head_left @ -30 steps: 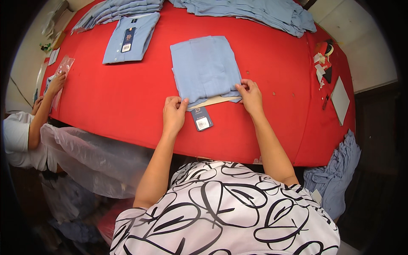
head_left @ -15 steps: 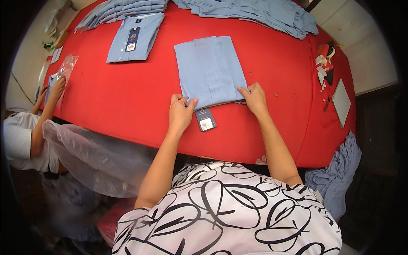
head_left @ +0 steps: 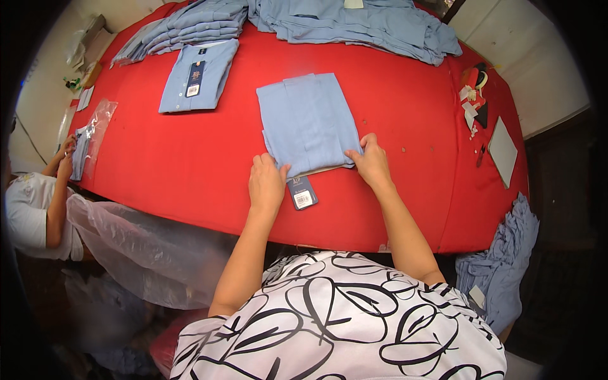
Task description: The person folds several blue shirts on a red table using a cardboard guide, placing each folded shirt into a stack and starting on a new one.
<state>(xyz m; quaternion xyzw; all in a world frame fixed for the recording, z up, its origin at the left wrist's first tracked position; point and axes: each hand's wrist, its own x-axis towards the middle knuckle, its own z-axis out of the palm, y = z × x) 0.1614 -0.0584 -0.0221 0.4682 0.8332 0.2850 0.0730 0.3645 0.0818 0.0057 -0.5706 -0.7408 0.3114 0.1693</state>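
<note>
A folded light blue shirt (head_left: 308,123) lies on the red table, its plain side up. My left hand (head_left: 266,183) grips its near left corner, with the thumb on top of the cloth. At the near right corner, my right hand (head_left: 372,163) holds the edge between thumb and fingers. A dark blue hang tag (head_left: 303,192) with a white label sticks out from under the near edge, between my hands. Fingers under the cloth are partly hidden.
Another folded shirt (head_left: 200,76), buttons and tag up, lies at the far left. Beyond it are stacked shirts (head_left: 196,28) and a wide blue pile (head_left: 354,26). A co-worker's hands (head_left: 66,158) handle a bagged garment at left. Scraps, tape and a white board (head_left: 503,153) lie right.
The whole view has shifted, so the table sits slightly lower in it. My hands stay at the shirt's near corners. The co-worker's hands have come closer together.
</note>
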